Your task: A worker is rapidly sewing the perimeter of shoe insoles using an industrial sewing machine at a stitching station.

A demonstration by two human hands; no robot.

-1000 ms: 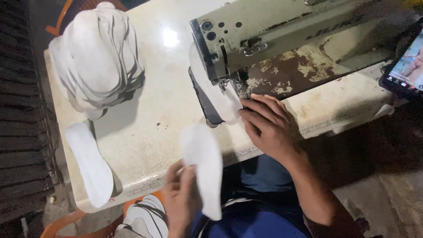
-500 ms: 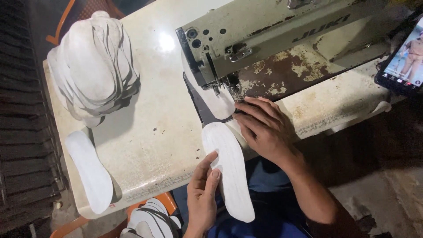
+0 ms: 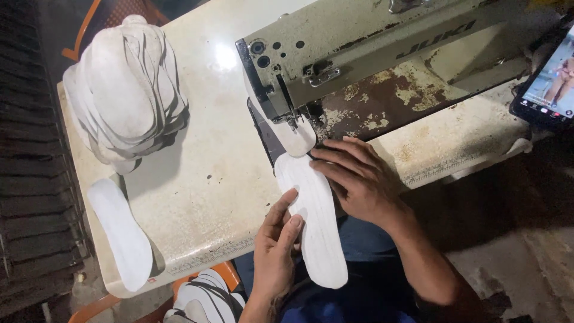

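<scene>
A white insole-shaped piece [image 3: 315, 224] lies over the table's front edge, its tip just below the needle of the beige sewing machine [image 3: 359, 57]. My left hand [image 3: 276, 248] touches the piece's left edge with thumb and fingers. My right hand [image 3: 357, 178] rests flat, fingers spread, on the piece's right side and the machine bed. Another white piece [image 3: 297, 139] sits under the presser foot, just ahead.
A tall pile of white insole pieces [image 3: 127, 90] stands at the table's left. One single piece [image 3: 119, 233] lies at the front-left corner of the cream table [image 3: 206, 179]. More pieces fill an orange basket [image 3: 197, 296] below. A phone [image 3: 550, 84] with a lit screen sits at the right.
My left hand has carried the white piece up and right from the table's front edge to the needle. My right hand stayed at the machine bed, now lying against the piece.
</scene>
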